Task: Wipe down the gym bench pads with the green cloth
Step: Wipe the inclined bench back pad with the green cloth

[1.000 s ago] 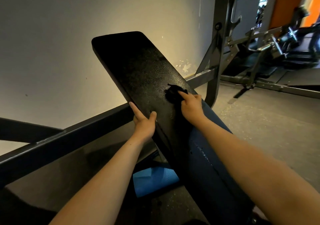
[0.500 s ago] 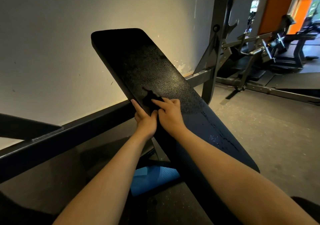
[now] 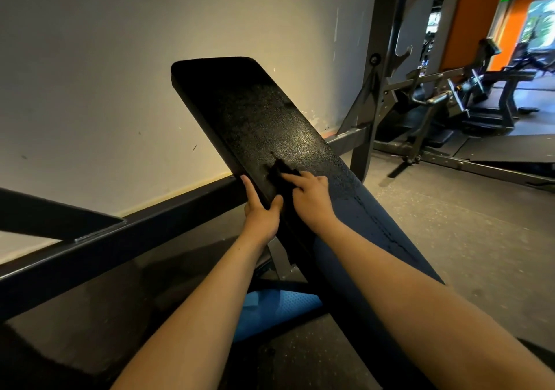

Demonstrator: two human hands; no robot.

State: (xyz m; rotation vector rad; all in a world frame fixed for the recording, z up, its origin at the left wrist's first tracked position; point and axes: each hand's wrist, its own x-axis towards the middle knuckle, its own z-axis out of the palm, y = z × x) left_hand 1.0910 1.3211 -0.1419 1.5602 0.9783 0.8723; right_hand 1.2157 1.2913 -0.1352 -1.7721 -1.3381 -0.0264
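**Cloth pressed to the slanted bench pad**

Where the two bare forearms reach in from the bottom edge, a blue perforated mat (image 3: pixel 279 308) lies on the dark floor (image 3: pixel 450 239) between them, partly under the bench. Just beyond it, the left hand (image 3: pixel 262 215) holds the near left edge of the bench pad (image 3: pixel 270 125): its thumb lies over the top face, its forefinger runs straight along the side, and the other fingers are hidden behind the pad. Beside it, nearly touching, the right hand (image 3: pixel 310 196) rests on the pad's top face, its fingers (image 3: pixel 295 176) curled and bunched together on a small dark cloth (image 3: pixel 277 169). The cloth looks almost black in this light, and sits near the pad's left edge, about halfway up its length. The pad is long, black and pebbled, tilted upward away from the person, with wet streaks along its lower right part. A dark metal bar (image 3: pixel 120 239) crosses behind it on the left, low against the pale wall (image 3: pixel 120 59). Farther right stands a grey upright frame (image 3: pixel 387 44) with hooks, and beyond that other gym machines (image 3: pixel 468 95) beside an orange wall (image 3: pixel 477 20).
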